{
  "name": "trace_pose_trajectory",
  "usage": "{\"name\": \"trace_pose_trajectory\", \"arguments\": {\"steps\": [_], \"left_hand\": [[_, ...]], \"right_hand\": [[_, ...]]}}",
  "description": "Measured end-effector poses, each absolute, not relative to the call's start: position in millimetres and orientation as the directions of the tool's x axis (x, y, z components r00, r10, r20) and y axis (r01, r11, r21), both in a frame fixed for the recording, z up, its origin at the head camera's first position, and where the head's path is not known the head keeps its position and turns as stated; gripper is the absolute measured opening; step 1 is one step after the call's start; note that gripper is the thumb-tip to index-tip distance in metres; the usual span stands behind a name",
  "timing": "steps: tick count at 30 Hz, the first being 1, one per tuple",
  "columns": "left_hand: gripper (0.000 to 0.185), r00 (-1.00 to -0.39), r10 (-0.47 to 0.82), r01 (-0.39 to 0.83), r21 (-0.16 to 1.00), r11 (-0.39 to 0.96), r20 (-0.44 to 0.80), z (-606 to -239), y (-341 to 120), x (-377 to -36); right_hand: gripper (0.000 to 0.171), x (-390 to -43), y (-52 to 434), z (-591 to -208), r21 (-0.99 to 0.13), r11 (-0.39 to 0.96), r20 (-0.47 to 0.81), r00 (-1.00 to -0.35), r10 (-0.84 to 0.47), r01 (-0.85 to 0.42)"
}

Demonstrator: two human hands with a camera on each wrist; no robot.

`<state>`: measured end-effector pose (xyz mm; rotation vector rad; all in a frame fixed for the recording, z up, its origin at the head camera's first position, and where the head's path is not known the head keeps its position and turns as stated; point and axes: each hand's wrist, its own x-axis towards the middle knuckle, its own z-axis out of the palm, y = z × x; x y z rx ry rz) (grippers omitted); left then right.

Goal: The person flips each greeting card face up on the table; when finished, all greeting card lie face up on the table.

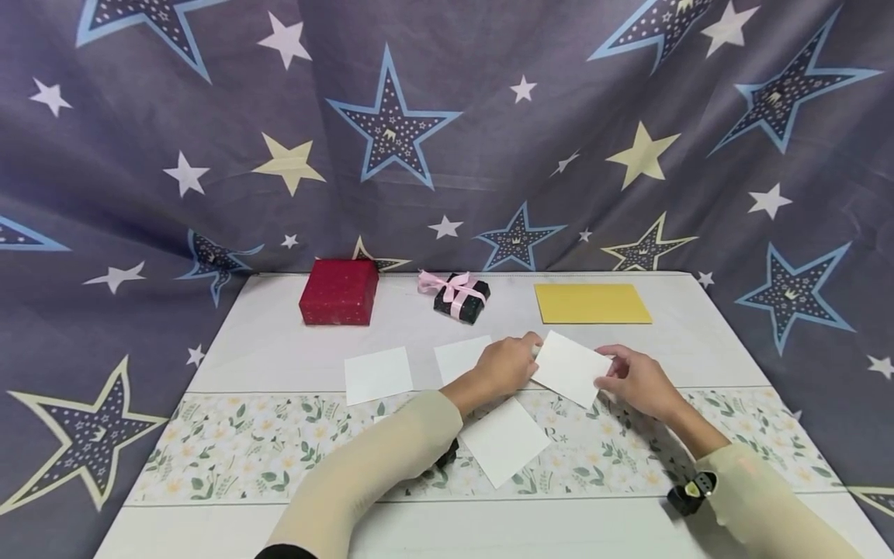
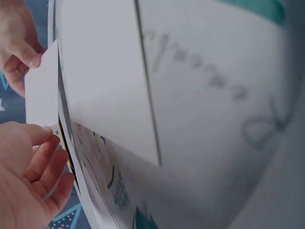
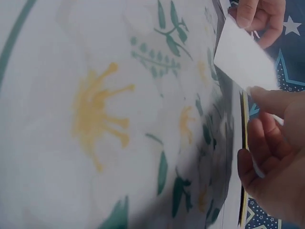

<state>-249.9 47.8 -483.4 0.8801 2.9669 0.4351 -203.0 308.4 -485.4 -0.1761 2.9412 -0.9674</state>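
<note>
Grip – both hands [image 1: 504,365] [image 1: 639,380] pinch smooth rectangular white card [image 1: 571,367].

White card [image 1: 571,368]; red box [image 1: 339,292]; black gift [image 1: 462,297], pink ribbon [image 1: 452,284]; yellow envelope [image 1: 592,303]; floral-strip worktop [image 1: 279,349]; star-patterned grey backdrop [image 1: 447,140].

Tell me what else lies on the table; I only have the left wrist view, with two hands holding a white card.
Observer: A red box sits at the far left of the table.
Operator: Anything beside it?
Observer: A small dark gift box with a pink ribbon, apart from it to the right.
Operator: More cards?
Observer: Three more white cards lie flat; the nearest is below the left hand. The right hand pinches the held card too.
</note>
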Motion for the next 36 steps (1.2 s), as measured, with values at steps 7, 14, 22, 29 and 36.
{"name": "trace_pose_trajectory", "arguments": {"steps": [7, 14, 22, 29, 36], "left_hand": [[0.018, -0.842, 0.526, 0.532, 0.352, 0.770, 0.121, -479, 41, -253], [0.011, -0.851, 0.500, 0.505, 0.515, 0.692, 0.162, -475, 31, -259], [0.021, -0.854, 0.502, 0.418, 0.756, 0.504, 0.138, -472, 21, -268], [0.029, -0.819, 0.561, 0.437, 0.766, 0.473, 0.121, -476, 23, -268], [0.054, -0.779, 0.615, 0.509, 0.694, 0.509, 0.120, -479, 31, -270]], "right_hand": [[0.022, -202, 311, -480, -0.646, 0.754, 0.049, -0.992, -0.112, -0.118], [0.030, -202, 314, -477, -0.831, 0.546, 0.024, -0.989, -0.149, -0.103], [0.049, -199, 318, -476, -0.904, 0.418, -0.009, -0.975, -0.221, -0.086], [0.045, -203, 316, -477, -0.873, 0.486, -0.041, -0.983, -0.181, -0.054], [0.061, -212, 317, -481, -0.867, 0.493, -0.048, -0.972, -0.232, -0.075]]}}
